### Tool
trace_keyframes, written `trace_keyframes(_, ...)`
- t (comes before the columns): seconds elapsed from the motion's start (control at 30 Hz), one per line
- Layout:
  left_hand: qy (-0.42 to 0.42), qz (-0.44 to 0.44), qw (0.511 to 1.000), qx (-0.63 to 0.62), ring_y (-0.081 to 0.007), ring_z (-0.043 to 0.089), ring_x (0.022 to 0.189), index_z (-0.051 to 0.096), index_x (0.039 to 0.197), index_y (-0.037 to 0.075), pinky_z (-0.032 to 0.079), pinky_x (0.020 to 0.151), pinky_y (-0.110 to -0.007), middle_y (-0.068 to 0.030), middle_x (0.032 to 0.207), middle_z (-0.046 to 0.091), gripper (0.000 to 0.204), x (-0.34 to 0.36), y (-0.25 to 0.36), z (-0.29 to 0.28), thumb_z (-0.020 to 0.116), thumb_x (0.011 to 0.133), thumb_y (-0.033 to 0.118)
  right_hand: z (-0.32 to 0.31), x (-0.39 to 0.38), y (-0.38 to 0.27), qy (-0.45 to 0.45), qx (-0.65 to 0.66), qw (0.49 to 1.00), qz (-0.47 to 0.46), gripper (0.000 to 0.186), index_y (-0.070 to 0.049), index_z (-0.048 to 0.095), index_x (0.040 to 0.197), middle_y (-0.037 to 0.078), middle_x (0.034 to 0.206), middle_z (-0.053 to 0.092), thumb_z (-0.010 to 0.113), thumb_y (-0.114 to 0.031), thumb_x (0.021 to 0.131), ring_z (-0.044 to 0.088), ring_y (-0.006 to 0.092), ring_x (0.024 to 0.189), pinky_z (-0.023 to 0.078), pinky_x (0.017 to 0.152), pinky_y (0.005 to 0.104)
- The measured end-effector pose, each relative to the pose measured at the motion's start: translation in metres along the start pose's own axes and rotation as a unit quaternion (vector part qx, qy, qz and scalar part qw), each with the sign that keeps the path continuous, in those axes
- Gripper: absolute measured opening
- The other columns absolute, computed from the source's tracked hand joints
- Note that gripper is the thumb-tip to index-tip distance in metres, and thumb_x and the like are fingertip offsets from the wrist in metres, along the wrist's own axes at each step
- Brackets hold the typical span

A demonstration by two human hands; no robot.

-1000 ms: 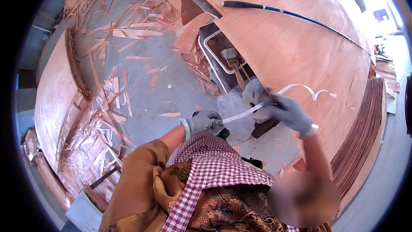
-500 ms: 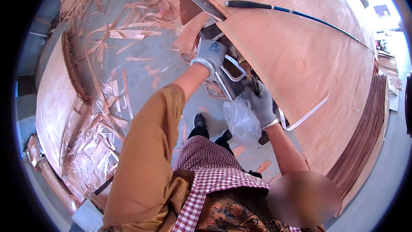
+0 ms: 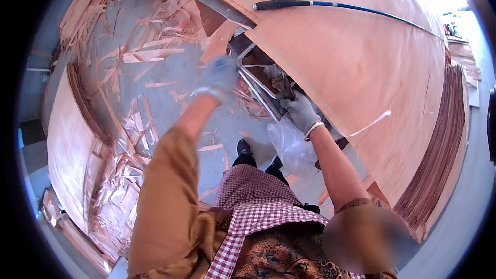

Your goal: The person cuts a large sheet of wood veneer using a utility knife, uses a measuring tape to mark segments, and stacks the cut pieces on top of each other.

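My left hand (image 3: 219, 76), in a pale glove, is smeared by motion beside a metal-framed compartment (image 3: 251, 80) under the board's edge; its fingers cannot be made out. Over the compartment's near end, my right hand (image 3: 301, 112), gloved too, is closed round a slim dark tool (image 3: 287, 89) whose exact kind is unclear. A clear plastic bag (image 3: 290, 144) hangs just below that hand. Past the right wrist, a thin white strip (image 3: 373, 123) lies across the large sheet of wood veneer (image 3: 356, 67). Brownish scraps partly fill the compartment.
A blue rod with a black grip (image 3: 281, 4) lies across the veneer sheet. Thick stacked veneer edges (image 3: 436, 150) line the right. Another veneer stack (image 3: 75, 139) stands at left, and broken wood strips (image 3: 155, 54) litter the grey floor (image 3: 170, 103).
My left hand has pulled left, off the compartment's frame. The right hand has shifted slightly up and left with the dark tool. The white strip has changed its lie on the veneer.
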State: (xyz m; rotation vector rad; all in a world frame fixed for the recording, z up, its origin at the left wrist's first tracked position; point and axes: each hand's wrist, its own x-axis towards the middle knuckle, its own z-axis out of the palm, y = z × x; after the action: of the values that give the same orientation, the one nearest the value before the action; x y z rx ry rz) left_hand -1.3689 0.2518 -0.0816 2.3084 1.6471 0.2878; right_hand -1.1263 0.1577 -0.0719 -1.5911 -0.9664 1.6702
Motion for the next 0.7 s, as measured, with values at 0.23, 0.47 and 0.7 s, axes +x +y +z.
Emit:
trace_keyframes(0.23,-0.032,-0.316,0.939,0.130,-0.0279,0.062,0.086,0.064,0.093,0.006,0.049,0.071,-0.040,-0.0116,0.089,0.065,0.016,-0.263,-0.170,-0.060,0.061,0.079,0.014,-0.044,-0.011,-0.005,-0.022,-0.430,0.896,-0.107,0.025,-0.008,0.064,0.104,0.006,0.102,0.063,0.059,-0.020,0.083,0.056,0.0194,0.092,0.045,0.082,0.0318)
trace_keyframes(0.47,-0.142,-0.315,0.938,0.039,-0.0279,0.062,0.080,0.065,0.090,0.007,0.049,0.069,-0.039,-0.0127,0.085,0.065,0.019,-0.385,-0.079,0.001,0.061,0.081,0.023,-0.032,-0.045,0.005,-0.039,-0.376,0.921,-0.091,0.024,-0.008,0.059,0.104,0.018,0.105,0.061,0.052,-0.017,0.083,0.058,0.0323,0.098,0.046,0.080,0.0414)
trace_keyframes(0.7,-0.262,0.079,0.945,-0.181,-0.0279,0.062,0.074,0.066,0.088,0.007,0.049,0.068,-0.038,-0.0137,0.081,0.065,0.026,-0.409,0.146,0.078,0.060,0.083,0.032,-0.093,-0.278,0.083,-0.188,-0.213,0.913,-0.292,0.039,-0.003,0.053,0.123,0.014,0.116,0.059,0.056,-0.014,0.086,0.057,0.0237,0.101,0.044,0.087,0.0343)
